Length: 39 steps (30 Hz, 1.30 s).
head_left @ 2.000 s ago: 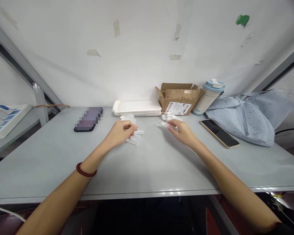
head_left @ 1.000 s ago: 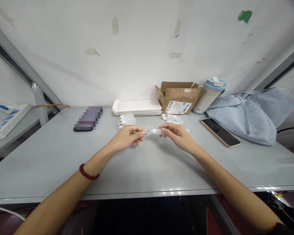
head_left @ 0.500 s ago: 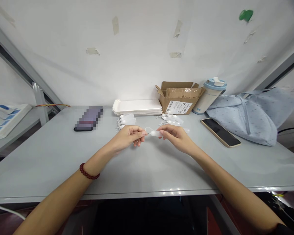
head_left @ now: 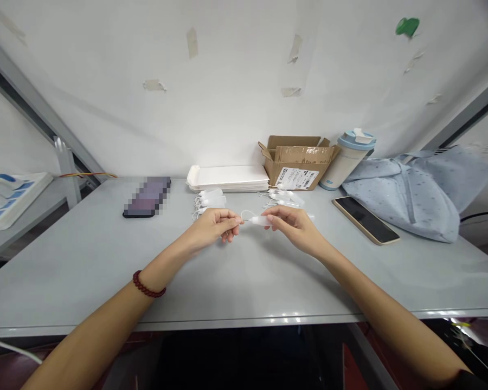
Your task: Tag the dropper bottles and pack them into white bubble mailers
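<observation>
My left hand (head_left: 212, 226) and my right hand (head_left: 293, 225) meet over the middle of the grey table (head_left: 244, 281). Between them is a small white tag with a thin loop of string (head_left: 260, 220). My right fingers pinch the white tag. My left fingers are pinched together at the string end. A red bead bracelet (head_left: 148, 285) is on my left wrist. A pile of similar white tags (head_left: 210, 199) lies just behind my left hand, and another pile of white tags (head_left: 283, 197) lies behind my right hand.
At the back stand a stack of white sheets (head_left: 228, 178), an open cardboard box (head_left: 296, 160) and a lidded cup (head_left: 347, 159). A dark phone (head_left: 147, 198) lies left, another phone (head_left: 366, 219) right, beside a light blue cloth bag (head_left: 415, 189).
Two seconds ago my hands were apart, each at its own pile. They have come together with one tag held between them, and have barely moved in the last second.
</observation>
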{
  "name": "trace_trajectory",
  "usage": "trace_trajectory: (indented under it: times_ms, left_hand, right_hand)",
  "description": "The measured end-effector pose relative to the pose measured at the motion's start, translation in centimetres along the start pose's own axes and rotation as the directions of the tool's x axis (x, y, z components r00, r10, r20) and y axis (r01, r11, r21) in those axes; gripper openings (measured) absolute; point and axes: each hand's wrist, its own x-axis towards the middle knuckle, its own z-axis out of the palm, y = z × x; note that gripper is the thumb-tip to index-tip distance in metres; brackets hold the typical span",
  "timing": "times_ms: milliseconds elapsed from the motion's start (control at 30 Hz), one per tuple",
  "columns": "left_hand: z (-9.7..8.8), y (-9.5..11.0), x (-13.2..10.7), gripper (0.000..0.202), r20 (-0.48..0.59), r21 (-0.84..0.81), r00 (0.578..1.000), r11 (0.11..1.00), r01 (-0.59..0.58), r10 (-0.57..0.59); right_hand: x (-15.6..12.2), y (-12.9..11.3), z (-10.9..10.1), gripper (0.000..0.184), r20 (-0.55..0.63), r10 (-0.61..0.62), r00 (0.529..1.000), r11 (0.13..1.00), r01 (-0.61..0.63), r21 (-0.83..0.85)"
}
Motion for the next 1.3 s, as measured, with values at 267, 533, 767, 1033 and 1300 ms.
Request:
trace_trajectory:
  times_ms: [267, 533, 767, 1033, 1300]
  left_hand:
    - [0.0, 0.09, -0.04, 0.026, 0.017, 0.012, 1.0, 1.0, 0.0, 0.0]
    - [-0.04, -0.09, -0.04, 0.027, 0.017, 0.023, 1.0, 1.0, -0.003, 0.002]
    - [-0.04, -0.12, -0.01, 0.028, 0.031, 0.021, 1.0, 1.0, -0.001, 0.0]
    - [0.03, -0.15, 0.02, 0.028, 0.011, 0.009, 1.0, 1.0, 0.011, -0.011]
    - [0.12, 0.01, -0.1, 0.024, 0.005, -0.003, 1.0, 1.0, 0.02, -0.02]
  right_hand:
    - [0.0, 0.15, 0.09, 0.027, 0.018, 0.003, 1.0, 1.0, -0.003, 0.01]
    - [-0.08, -0.13, 0.07, 0.027, 0.016, -0.003, 1.0, 1.0, 0.003, -0.001]
    - [0.05, 0.02, 0.14, 0.027, 0.022, -0.015, 1.0, 1.0, 0.016, -0.015]
    - [0.09, 0.18, 0.05, 0.029, -0.008, -0.007, 1.0, 1.0, 0.007, -0.018]
    - [0.08, 0.28, 0.05, 0.029, 0.004, -0.005, 1.0, 1.0, 0.005, -0.016]
